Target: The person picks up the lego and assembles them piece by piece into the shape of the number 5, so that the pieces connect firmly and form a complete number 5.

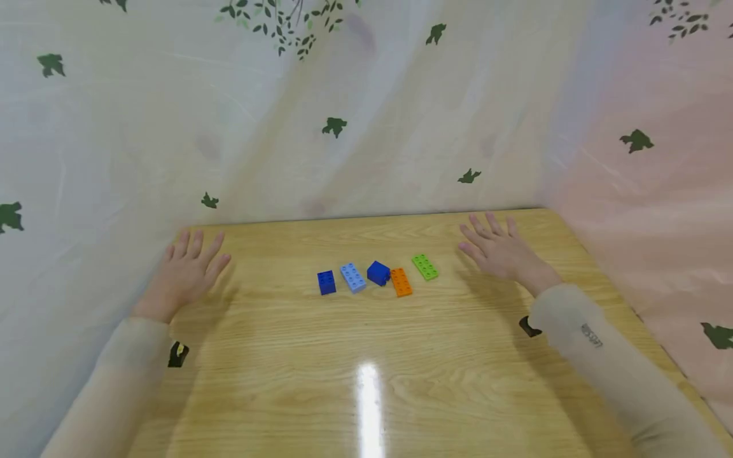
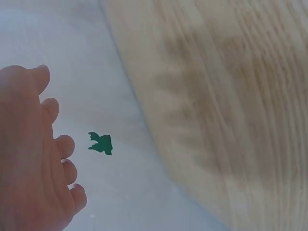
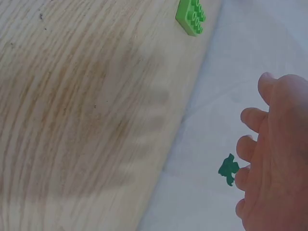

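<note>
Both hands are held apart over the table with fingers spread and nothing in them. In the head view the left hand (image 1: 184, 273) hovers near the table's left edge, and the right hand (image 1: 501, 251) is over the right side. Between them lies a loose row of toy building bricks: a dark blue brick (image 1: 326, 282), a light blue brick (image 1: 352, 278), another blue brick (image 1: 378, 273) tipped on its side, an orange brick (image 1: 401, 282) close against it, and a lime green brick (image 1: 425, 267), nearest the right hand. The green brick also shows at the top of the right wrist view.
The wooden table (image 1: 286, 356) reaches back to a pale cloth (image 1: 389, 165) printed with green leaves and birds, which also hangs along both sides. Glare from a light falls on the front of the tabletop. Small dark devices (image 1: 178, 354) show beneath both wrists.
</note>
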`<state>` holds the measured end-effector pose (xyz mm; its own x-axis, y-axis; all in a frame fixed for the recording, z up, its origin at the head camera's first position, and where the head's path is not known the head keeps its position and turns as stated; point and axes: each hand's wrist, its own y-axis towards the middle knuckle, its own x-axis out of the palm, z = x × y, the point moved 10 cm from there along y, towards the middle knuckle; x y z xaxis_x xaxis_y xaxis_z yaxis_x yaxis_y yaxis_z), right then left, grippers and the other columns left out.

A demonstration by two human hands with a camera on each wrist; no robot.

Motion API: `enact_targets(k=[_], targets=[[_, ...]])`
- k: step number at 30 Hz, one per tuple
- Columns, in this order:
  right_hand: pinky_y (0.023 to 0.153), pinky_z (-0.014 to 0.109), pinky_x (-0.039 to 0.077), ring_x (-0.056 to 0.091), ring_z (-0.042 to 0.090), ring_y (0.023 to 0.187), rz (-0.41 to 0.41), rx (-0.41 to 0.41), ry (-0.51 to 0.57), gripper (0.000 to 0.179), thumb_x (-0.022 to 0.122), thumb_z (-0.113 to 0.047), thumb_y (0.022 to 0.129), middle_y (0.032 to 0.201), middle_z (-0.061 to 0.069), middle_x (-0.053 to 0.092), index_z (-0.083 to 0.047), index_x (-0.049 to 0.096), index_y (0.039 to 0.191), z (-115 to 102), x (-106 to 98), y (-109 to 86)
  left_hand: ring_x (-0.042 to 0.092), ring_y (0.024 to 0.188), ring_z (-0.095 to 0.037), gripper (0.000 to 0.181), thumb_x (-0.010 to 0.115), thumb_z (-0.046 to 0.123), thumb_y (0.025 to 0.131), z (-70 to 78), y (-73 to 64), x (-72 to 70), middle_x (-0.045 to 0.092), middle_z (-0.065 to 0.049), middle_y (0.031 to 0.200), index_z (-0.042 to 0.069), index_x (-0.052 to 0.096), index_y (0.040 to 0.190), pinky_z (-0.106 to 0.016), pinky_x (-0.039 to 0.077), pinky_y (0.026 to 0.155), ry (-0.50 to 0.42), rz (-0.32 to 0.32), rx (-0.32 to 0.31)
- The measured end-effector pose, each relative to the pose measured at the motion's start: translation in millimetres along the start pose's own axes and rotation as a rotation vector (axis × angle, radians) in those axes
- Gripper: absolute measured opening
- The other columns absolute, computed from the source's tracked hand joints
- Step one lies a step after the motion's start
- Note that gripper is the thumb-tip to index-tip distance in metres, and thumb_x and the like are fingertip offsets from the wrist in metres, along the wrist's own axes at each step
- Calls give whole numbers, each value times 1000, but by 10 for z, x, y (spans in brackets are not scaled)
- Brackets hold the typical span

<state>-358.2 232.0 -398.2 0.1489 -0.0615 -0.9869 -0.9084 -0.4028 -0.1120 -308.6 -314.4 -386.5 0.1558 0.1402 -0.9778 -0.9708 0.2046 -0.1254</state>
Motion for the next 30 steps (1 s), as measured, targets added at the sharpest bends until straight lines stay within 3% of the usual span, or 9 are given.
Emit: enact_targets(k=[6, 9, 12, 15, 19, 24, 27, 30], targets=[[116, 66, -11, -6, 45, 151, 19, -90, -48, 70, 23, -56, 109, 167, 18, 7, -9, 23, 161, -157, -151, 76, -16, 144, -57, 75, 14, 56, 108, 110, 21, -145, -6, -39, 158, 4, 6, 162, -72, -5, 113, 3, 11, 33], [117, 65, -8, -3, 46, 151, 9, -162, -29, 67, 31, -51, 110, 167, 19, 7, -9, 22, 162, -277, -215, 113, -13, 145, -57, 74, 16, 55, 109, 174, 14, -209, -4, -38, 159, 2, 9, 161, -72, -3, 114, -37, 24, 57], [117, 67, 0, 0, 47, 151, 4, -263, 36, 67, 42, -44, 109, 166, 22, 7, -8, 21, 162, -444, -281, 158, -11, 147, -54, 72, 18, 53, 110, 228, -32, -258, -6, -31, 162, 6, 5, 162, -71, -2, 114, -178, 15, 71], [118, 65, 12, 8, 45, 151, -20, -330, 135, 71, 54, -35, 107, 167, 21, 9, -8, 20, 162, -570, -309, 205, -11, 151, -43, 70, 20, 54, 110, 326, -69, -261, -10, -15, 167, 15, -4, 163, -68, -1, 116, -395, -24, 99], [115, 58, 31, 33, 41, 145, -74, -365, 232, 74, 62, -26, 104, 166, 18, 20, -9, 20, 162, -675, -251, 258, -7, 154, -29, 69, 22, 59, 108, 542, -94, -210, -11, 6, 168, 28, -8, 161, -64, 3, 119, -644, -103, 136], [101, 52, 50, 63, 36, 119, -115, -383, 305, 70, 65, -20, 102, 158, 19, 39, -9, 28, 160, -770, -137, 282, 10, 152, -40, 66, 22, 54, 110, 803, -73, -94, 1, -9, 169, 28, -11, 161, -65, 15, 118, -841, -158, 184], [93, 49, 55, 70, 31, 106, -113, -387, 317, 63, 66, -16, 101, 152, 21, 46, -7, 37, 156, -788, -80, 291, 21, 149, -44, 65, 21, 51, 111, 950, -36, -22, 12, -20, 167, 25, -8, 163, -64, 21, 116, -924, -181, 221], [92, 47, 56, 70, 29, 101, -117, -372, 329, 59, 66, -14, 101, 151, 20, 48, -5, 42, 153, -778, 6, 312, 30, 147, -40, 64, 22, 52, 110, 1073, -29, 70, 20, -17, 166, 26, -2, 164, -60, 28, 115, -1000, -215, 234]])
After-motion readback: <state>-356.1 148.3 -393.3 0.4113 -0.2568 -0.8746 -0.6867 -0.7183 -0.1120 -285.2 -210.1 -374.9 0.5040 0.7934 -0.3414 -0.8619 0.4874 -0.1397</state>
